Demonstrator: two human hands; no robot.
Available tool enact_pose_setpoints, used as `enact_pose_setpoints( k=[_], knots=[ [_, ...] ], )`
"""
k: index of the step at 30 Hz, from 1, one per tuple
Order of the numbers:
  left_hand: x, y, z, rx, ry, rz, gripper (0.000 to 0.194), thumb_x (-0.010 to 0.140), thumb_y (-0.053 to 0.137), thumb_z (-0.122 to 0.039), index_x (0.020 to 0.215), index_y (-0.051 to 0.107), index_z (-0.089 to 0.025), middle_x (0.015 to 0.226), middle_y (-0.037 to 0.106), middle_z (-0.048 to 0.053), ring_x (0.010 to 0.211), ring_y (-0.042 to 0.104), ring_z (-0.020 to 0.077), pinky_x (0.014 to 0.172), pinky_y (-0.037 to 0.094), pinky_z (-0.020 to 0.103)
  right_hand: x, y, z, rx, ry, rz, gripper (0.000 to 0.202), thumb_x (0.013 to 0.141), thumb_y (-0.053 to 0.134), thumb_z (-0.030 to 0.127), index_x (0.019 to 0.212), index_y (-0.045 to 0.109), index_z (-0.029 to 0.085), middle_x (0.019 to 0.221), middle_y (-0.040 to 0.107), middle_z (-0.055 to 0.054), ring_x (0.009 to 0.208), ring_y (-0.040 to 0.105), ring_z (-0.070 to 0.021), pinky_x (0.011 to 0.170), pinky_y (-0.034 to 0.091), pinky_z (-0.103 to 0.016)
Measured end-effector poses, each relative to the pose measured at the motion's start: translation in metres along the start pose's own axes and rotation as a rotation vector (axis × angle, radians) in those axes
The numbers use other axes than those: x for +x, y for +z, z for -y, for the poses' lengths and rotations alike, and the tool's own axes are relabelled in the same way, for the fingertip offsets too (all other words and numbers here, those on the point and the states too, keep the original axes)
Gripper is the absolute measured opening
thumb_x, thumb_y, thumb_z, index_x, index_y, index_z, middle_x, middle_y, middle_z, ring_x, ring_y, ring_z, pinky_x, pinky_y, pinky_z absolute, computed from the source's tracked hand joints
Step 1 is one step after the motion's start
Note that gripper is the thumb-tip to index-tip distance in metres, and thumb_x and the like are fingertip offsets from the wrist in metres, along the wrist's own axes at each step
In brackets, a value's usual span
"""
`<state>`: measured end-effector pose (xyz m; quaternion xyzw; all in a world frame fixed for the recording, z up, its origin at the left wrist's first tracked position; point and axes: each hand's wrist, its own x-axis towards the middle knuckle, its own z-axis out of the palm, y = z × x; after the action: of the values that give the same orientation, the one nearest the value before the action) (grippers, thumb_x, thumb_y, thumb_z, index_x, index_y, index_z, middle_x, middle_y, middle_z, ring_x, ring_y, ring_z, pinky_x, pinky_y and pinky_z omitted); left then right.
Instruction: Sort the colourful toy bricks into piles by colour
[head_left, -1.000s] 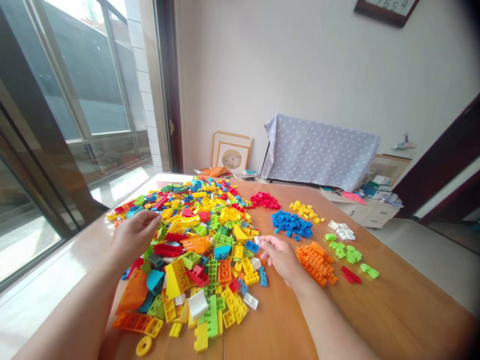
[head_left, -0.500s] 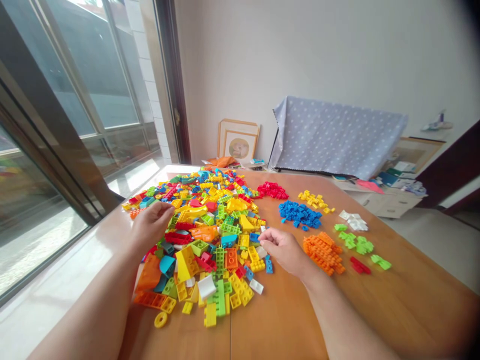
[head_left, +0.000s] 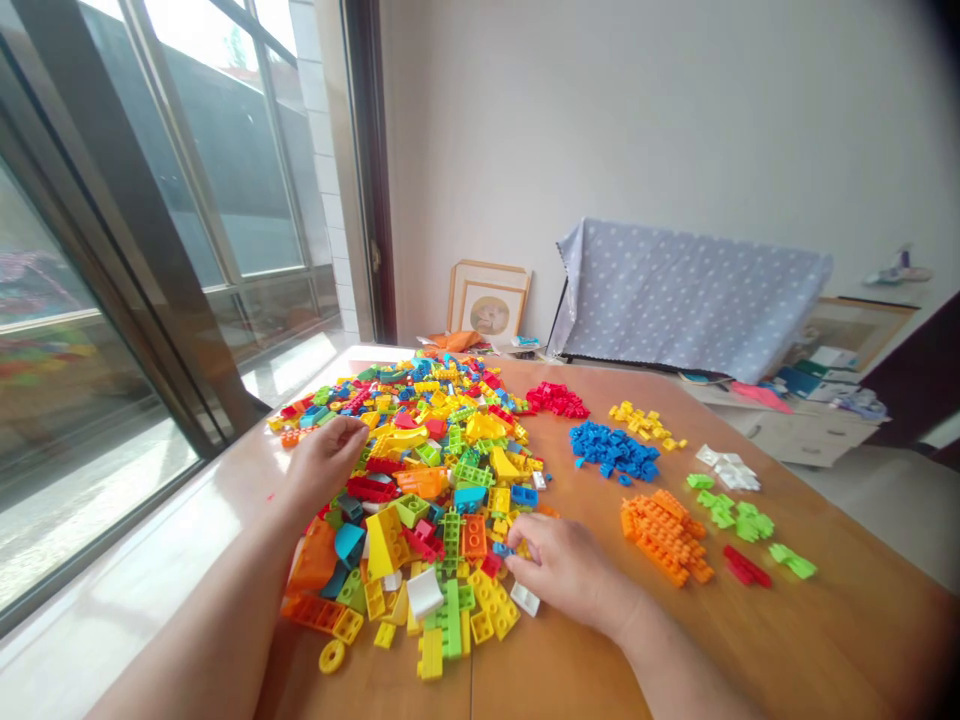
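A large mixed heap of colourful building bricks (head_left: 435, 470) covers the left and middle of the wooden table. My left hand (head_left: 328, 462) rests at the heap's left side with its fingers curled; whatever they may hold is hidden. At the heap's right edge, my right hand (head_left: 559, 560) has thumb and forefinger close around a small blue brick (head_left: 502, 549). Just below these fingertips lies a white brick (head_left: 525, 599). Right of my right hand is a pile of orange bricks (head_left: 664, 535), with a blue pile (head_left: 613, 452) behind it.
Smaller groups of red bricks (head_left: 557, 400), yellow bricks (head_left: 646, 424), white pieces (head_left: 729, 467) and green pieces (head_left: 731, 512) lie on the right of the table (head_left: 810, 640). Two dark red bricks (head_left: 746, 566) sit near the green ones. A window is at left.
My right hand has moved down and toward the heap, onto the small blue brick. The view has shifted slightly, and my left hand stays at the heap's left side.
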<state>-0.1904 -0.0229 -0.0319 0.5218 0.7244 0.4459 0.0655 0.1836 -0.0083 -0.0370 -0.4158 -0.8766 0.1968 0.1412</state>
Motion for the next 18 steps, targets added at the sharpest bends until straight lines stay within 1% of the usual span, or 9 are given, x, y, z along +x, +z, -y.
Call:
enact_pose_setpoints(
  k=[5, 9, 14, 18],
  knots=[
    [0.0, 0.005, 0.002, -0.039, 0.032, -0.004, 0.036, 0.089, 0.057, -0.055, 0.09, 0.066, -0.021, 0.075, 0.067, 0.0, 0.07, 0.058, 0.0171, 0.063, 0.042, 0.026, 0.002, 0.01, -0.01, 0.03, -0.014, -0.107, 0.014, 0.089, 0.06, 0.026, 0.099, 0.07, 0.026, 0.078, 0.066, 0.002, 0.066, 0.056, -0.0136, 0.062, 0.032, -0.025],
    [-0.001, 0.005, -0.007, -0.106, -0.012, 0.035, 0.037, 0.088, 0.058, -0.056, 0.093, 0.066, -0.021, 0.073, 0.065, 0.0, 0.066, 0.055, 0.0164, 0.061, 0.042, 0.026, 0.0, 0.015, -0.019, 0.107, -0.042, -0.191, 0.016, 0.095, 0.054, 0.031, 0.096, 0.069, 0.025, 0.076, 0.065, 0.001, 0.066, 0.058, -0.0145, 0.063, 0.037, -0.025],
    [0.001, -0.003, -0.019, -0.17, -0.045, 0.024, 0.039, 0.086, 0.06, -0.057, 0.091, 0.067, -0.019, 0.073, 0.063, 0.0, 0.065, 0.053, 0.0154, 0.059, 0.041, 0.025, 0.004, 0.024, -0.037, 0.19, -0.052, -0.284, 0.025, 0.1, 0.048, 0.039, 0.093, 0.067, 0.024, 0.07, 0.062, 0.001, 0.063, 0.057, -0.0147, 0.06, 0.041, -0.023],
    [0.007, -0.012, -0.02, -0.156, -0.069, 0.017, 0.037, 0.086, 0.062, -0.057, 0.088, 0.068, -0.02, 0.069, 0.06, -0.001, 0.06, 0.05, 0.014, 0.054, 0.037, 0.024, 0.011, 0.036, -0.048, 0.228, -0.051, -0.355, 0.028, 0.1, 0.048, 0.043, 0.092, 0.067, 0.024, 0.07, 0.064, 0.0, 0.06, 0.058, -0.0145, 0.057, 0.044, -0.022]
  ],
)
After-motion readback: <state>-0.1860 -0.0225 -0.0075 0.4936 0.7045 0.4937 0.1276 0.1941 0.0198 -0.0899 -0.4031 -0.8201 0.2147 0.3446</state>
